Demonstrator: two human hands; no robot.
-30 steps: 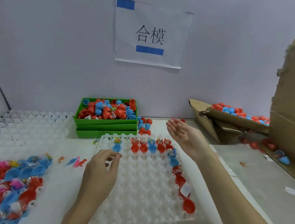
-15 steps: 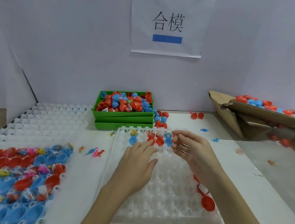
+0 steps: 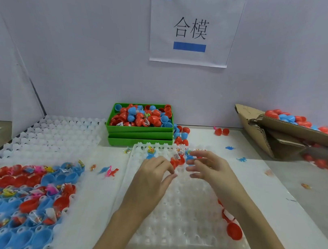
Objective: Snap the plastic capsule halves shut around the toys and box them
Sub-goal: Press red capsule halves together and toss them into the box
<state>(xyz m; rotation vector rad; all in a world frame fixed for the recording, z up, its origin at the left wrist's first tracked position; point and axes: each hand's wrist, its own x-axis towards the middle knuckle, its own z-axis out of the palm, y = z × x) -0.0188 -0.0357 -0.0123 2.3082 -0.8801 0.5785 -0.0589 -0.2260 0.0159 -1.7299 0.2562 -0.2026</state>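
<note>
White tray, far edge | your left hand pinches, seemingly, the red capsule half; right hand hovers beside it, fingers spread | steady it before pressing halves together.

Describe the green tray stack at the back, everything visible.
The green tray stack is bright green, looks like rigid plastic, and shows three shallow rectangular layers nested one on another, sitting level on the white table against the back wall. The top tray is heaped with loose red and blue capsule halves, with a few bagged toys among them. More capsule halves lie beside its right end. The white grid tray lies just in front; contact cannot be told. Neither hand touches it.
</note>
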